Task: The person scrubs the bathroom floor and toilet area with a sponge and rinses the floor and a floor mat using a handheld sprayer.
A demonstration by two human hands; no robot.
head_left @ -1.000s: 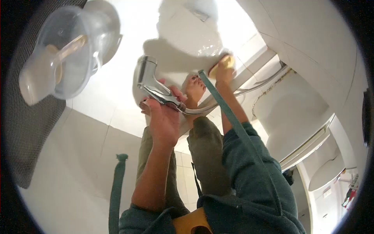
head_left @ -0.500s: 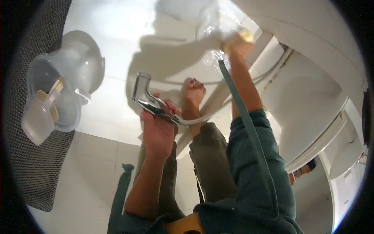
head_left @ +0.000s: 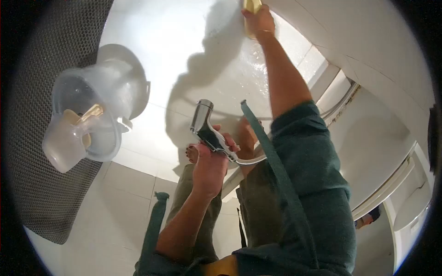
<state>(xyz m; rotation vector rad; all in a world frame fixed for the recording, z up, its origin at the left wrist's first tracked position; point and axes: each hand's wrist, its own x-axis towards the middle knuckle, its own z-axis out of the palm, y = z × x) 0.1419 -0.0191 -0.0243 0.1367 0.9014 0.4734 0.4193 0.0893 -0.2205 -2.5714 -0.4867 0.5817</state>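
Observation:
My left hand point(head_left: 212, 168) is wrapped round a chrome hand sprayer point(head_left: 202, 119), its head pointing up and away from me. A hose point(head_left: 252, 161) runs from the sprayer's lower end to the right. Far forward, my right hand point(head_left: 261, 22) grips a pale yellow scrubber point(head_left: 252, 5) against the wet white floor point(head_left: 221, 60). The hand and the top of the view hide part of the scrubber, so its exact form cannot be made out. Water glistens on the tiles near my right wrist.
On the left, a clear plastic bucket point(head_left: 110, 133) with a dipper point(head_left: 62, 147) and a yellowish-handled item point(head_left: 92, 112) stands by a grey textured mat point(head_left: 50, 198). A white toilet point(head_left: 368, 156) is on the right. My bare feet point(head_left: 246, 138) are beyond the sprayer.
My right hand has moved farther forward and slightly left with the scrubber. The sprayer in my left hand sits farther right and lower in view. The whole view has shifted.

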